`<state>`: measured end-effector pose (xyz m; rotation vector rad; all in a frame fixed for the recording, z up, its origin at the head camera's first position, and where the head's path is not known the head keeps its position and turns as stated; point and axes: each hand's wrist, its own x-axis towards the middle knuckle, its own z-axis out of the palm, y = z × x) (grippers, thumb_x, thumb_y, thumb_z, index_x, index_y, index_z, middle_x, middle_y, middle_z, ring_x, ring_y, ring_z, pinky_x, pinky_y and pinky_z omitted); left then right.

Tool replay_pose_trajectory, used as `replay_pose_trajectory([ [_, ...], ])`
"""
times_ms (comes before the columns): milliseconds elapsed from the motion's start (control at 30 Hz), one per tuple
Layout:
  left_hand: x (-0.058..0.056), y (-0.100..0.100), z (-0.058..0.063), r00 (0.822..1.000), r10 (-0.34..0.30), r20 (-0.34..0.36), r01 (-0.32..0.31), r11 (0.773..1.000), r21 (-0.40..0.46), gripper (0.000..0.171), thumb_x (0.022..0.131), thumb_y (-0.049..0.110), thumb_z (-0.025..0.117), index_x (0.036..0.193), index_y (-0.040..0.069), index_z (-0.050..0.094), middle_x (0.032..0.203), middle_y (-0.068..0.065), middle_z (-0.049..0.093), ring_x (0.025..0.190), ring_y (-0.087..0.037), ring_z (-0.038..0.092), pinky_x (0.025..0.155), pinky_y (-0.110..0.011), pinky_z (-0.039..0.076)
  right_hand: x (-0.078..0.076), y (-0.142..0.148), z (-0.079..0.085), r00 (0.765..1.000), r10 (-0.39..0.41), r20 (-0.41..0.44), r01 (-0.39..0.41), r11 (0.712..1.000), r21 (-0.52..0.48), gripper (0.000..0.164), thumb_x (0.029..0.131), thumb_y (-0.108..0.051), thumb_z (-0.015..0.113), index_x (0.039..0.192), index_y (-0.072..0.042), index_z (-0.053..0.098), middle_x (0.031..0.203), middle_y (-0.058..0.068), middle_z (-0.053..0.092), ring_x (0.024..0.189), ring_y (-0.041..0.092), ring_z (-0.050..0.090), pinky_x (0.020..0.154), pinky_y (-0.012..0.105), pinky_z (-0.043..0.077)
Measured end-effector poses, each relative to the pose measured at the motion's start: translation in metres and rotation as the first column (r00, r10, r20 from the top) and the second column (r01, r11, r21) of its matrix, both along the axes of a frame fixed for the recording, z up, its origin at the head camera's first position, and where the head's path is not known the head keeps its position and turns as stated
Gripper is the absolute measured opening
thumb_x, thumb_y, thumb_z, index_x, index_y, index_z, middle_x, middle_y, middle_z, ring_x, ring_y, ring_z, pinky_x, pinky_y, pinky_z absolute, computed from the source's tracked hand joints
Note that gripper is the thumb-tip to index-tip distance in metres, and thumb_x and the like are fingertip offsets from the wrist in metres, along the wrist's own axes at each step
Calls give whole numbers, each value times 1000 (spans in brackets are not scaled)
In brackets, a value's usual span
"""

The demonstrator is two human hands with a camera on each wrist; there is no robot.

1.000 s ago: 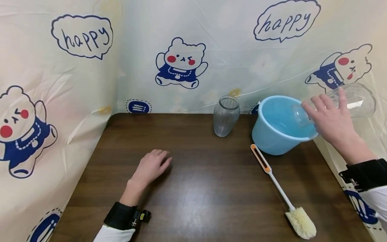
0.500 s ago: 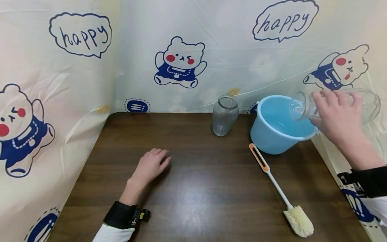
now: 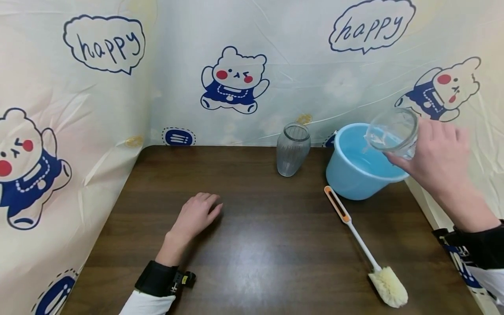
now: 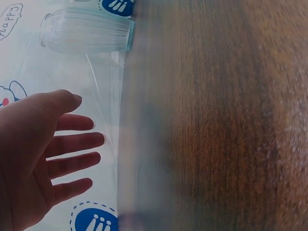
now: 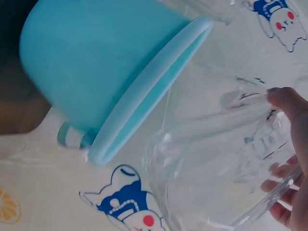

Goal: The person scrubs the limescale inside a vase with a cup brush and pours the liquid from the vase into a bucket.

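My right hand (image 3: 442, 153) grips a clear glass vase (image 3: 393, 133) by its right side, tilted above the light blue bucket (image 3: 350, 179). The right wrist view shows the thumb and fingers around the vase's (image 5: 207, 168) right end, with its broad glass body pointing toward the bucket rim (image 5: 154, 86). My left hand (image 3: 197, 214) lies low at the table's left middle, holding nothing; the left wrist view shows its fingers (image 4: 74, 163) loosely extended. A second glass vase (image 3: 293, 153), ribbed, stands upright at the back edge, left of the bucket.
A white long-handled brush (image 3: 364, 245) with an orange grip and cream head lies in front of the bucket. The brown wooden table (image 3: 252, 262) meets a printed cloth backdrop (image 3: 177, 87) at the back and left. Cloth also hangs at the right.
The vase in my right hand has turned: its neck pointed left over the bucket before, and now a wide round end shows there. My left hand, brush and ribbed vase stay put.
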<state>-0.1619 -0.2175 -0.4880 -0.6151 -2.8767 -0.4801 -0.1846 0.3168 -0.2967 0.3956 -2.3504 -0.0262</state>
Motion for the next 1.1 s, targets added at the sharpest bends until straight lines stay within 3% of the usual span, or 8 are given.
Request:
replay_pose_trajectory([
  [100, 1, 0, 0, 1000, 3, 7, -3, 1000, 1, 30, 99, 24, 73, 119, 2, 73, 115, -15, 74, 110, -35, 68, 95, -56, 55, 3, -7, 0, 1000, 2, -19, -3, 997, -81, 105, 87, -80, 49, 132, 15, 49, 100, 36, 54, 90, 53, 46, 74, 59, 32],
  [167, 1, 1, 1, 1000, 6, 13, -6, 1000, 3, 30, 99, 24, 72, 120, 3, 73, 115, -16, 74, 110, -35, 68, 95, -56, 54, 5, -12, 1, 1000, 0, -12, -2, 990, -141, 112, 86, -88, 40, 135, 12, 50, 106, 36, 57, 93, 53, 48, 74, 61, 35],
  [267, 0, 2, 0, 1000, 11, 21, -12, 1000, 2, 31, 100, 25, 72, 122, 3, 72, 116, -16, 74, 110, -35, 68, 95, -57, 54, 9, -19, 4, 1000, 5, 29, 2, 971, -240, 104, 84, -79, 59, 147, 3, 47, 123, 35, 60, 104, 52, 51, 77, 64, 40],
  [400, 0, 2, 1, 1000, 17, 23, -17, 1000, 0, 33, 100, 25, 71, 124, 3, 72, 118, -16, 73, 111, -36, 67, 96, -57, 54, 14, -32, 11, 990, 79, 116, -26, 915, -401, 95, 78, -39, 88, 157, -13, 42, 142, 27, 57, 120, 50, 53, 94, 61, 46],
  [500, 1, 1, 1, 999, 24, 24, -24, 1000, -5, 34, 99, 26, 71, 125, 3, 72, 119, -17, 73, 112, -37, 67, 96, -58, 53, 19, -47, 12, 973, 159, 168, -53, 859, -509, 96, 74, -22, 94, 155, -13, 44, 141, 24, 59, 122, 47, 56, 104, 35, 45],
  [633, 2, 0, 1, 999, 26, 26, -26, 1000, -2, 34, 99, 26, 72, 125, 3, 72, 119, -17, 73, 113, -37, 67, 96, -59, 53, 28, -68, 9, 944, 241, 225, -60, 797, -601, 84, 77, -20, 93, 147, -5, 49, 133, 22, 64, 116, 42, 61, 89, 9, 36],
  [833, 3, 0, 2, 999, 31, 25, -31, 1000, -4, 36, 100, 27, 71, 126, 3, 71, 120, -17, 73, 113, -37, 67, 96, -58, 53, 34, -98, -3, 887, 373, 272, -80, 704, -706, 78, 78, -15, 93, 144, -7, 53, 133, 17, 65, 119, 33, 61, 91, 14, 41],
  [1100, 3, 0, 1, 999, 32, 35, -32, 999, -25, 38, 100, 29, 71, 128, 4, 70, 121, -16, 72, 114, -36, 66, 98, -58, 53, 38, -127, -36, 831, 473, 292, -127, 672, -730, 70, 78, -16, 92, 140, -7, 58, 131, 13, 66, 121, 30, 61, 96, 28, 44],
])
